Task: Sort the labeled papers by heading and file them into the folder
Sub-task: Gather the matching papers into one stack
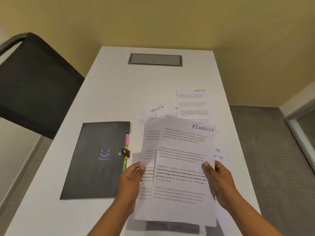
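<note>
I judge the sorting barely begun: my left hand (pixel 132 178) and right hand (pixel 219 179) each grip an edge of the raised papers (pixel 148 150), a FINANCE sheet (pixel 184 167) on top; the folder (pixel 95 160) lies closed on the bench (pixel 119 92) just left of them; SPORTS sheets (pixel 192 103) wait unfiled behind.

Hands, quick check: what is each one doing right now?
Left hand: grips the left edge of the papers, thumb on top.
Right hand: grips the right edge of the papers, thumb on the FINANCE sheet.
</note>
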Motion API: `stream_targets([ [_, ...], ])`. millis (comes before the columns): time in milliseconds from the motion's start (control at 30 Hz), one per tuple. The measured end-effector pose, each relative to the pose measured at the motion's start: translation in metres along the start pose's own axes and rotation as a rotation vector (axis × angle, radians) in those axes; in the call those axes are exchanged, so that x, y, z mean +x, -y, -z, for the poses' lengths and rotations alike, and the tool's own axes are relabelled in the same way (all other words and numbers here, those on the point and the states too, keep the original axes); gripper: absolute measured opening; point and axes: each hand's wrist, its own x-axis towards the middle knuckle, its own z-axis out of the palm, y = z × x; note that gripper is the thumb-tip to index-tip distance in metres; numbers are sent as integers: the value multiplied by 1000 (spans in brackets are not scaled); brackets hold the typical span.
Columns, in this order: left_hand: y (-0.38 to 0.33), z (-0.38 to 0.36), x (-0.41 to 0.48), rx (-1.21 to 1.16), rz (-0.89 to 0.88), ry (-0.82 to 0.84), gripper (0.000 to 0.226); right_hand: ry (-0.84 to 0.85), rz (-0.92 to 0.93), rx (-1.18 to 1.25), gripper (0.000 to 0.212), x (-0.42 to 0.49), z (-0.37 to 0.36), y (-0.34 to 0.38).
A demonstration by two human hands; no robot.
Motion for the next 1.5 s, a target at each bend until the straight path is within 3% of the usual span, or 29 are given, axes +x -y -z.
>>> stream_targets([
  [67, 2, -5, -3, -14, 35, 34, 19, 95, -58, 75, 35, -4, -6, 0],
  [200, 3, -13, -6, -10, 100, 118, 28, 88, -13, -87, 50, -4, -9, -6],
  [267, -4, -18, -4, 48, 45, 174, 22, 51, 38, -181, 55, -4, -8, -3],
  [433, -23, -29, 6, 178, -129, 261, 26, -59, 189, -256, 42, -7, -4, 15],
  [667, -28, -47, 8, 98, -278, 158, 25, -63, 382, -283, 29, -11, -11, 37],
  [867, -15, -47, 13, 130, -339, 131, 32, 36, 326, -398, 9, -10, -16, 24],
  [967, -12, -43, 19, 220, -341, 137, 30, 68, 298, -442, 25, -5, -15, 15],
  [1233, -11, -23, 23, 196, -353, 133, 29, 65, 247, -549, 14, -6, -28, 13],
  [1333, -12, -17, 28, 190, -345, 114, 24, 42, 198, -554, 44, -9, -40, 17],
  [1367, -12, -14, 31, 186, -335, 111, 21, 36, 206, -568, 44, -9, -42, 18],
  [1467, -15, -4, 39, 188, -278, 105, 26, 60, 252, -596, 7, -8, -43, 18],
  [1500, -17, 1, 41, 213, -262, 126, 29, 67, 258, -627, 18, -10, -45, 18],
])
